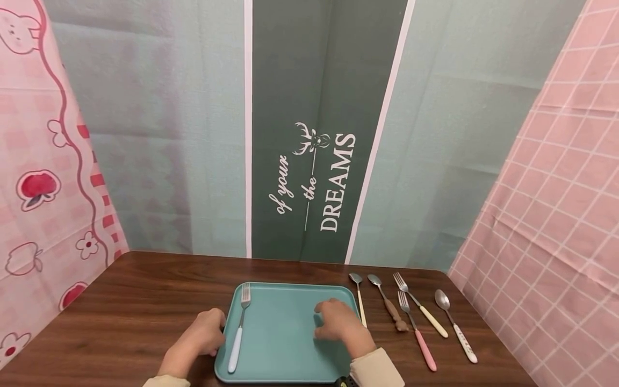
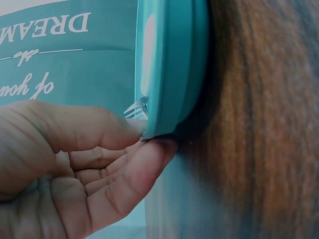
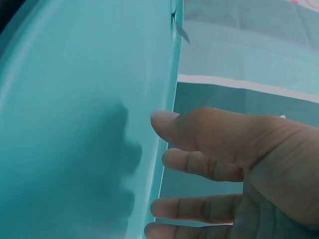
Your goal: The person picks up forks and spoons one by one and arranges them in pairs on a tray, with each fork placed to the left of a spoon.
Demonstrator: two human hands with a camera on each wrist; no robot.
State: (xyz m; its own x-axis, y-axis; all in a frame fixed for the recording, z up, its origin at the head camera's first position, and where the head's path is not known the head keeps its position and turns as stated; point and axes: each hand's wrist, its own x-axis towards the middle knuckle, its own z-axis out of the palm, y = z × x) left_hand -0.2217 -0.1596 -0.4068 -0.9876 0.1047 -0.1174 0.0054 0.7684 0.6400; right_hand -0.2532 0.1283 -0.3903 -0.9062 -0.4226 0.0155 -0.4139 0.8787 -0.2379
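Observation:
A teal rectangular tray (image 1: 285, 328) lies on the wooden table with a fork (image 1: 239, 336) along its left side, the white handle toward me and the tines away. At the tray's left edge my left hand (image 1: 205, 332) pinches the rim; in the left wrist view the thumb (image 2: 99, 130) is on the upper side and a finger (image 2: 134, 181) beneath. My right hand (image 1: 336, 322) hovers over the right half of the tray, fingers loosely spread and holding nothing. Its shadow falls on the tray surface in the right wrist view.
Right of the tray lie a cream-handled spoon (image 1: 360, 303), a brown-handled spoon (image 1: 390, 307), a yellow-handled fork (image 1: 430, 318), a pink-handled fork (image 1: 422, 344) and a spoon with a patterned white handle (image 1: 461, 338). Fabric backdrops (image 1: 213, 161) rise behind the table and on both sides.

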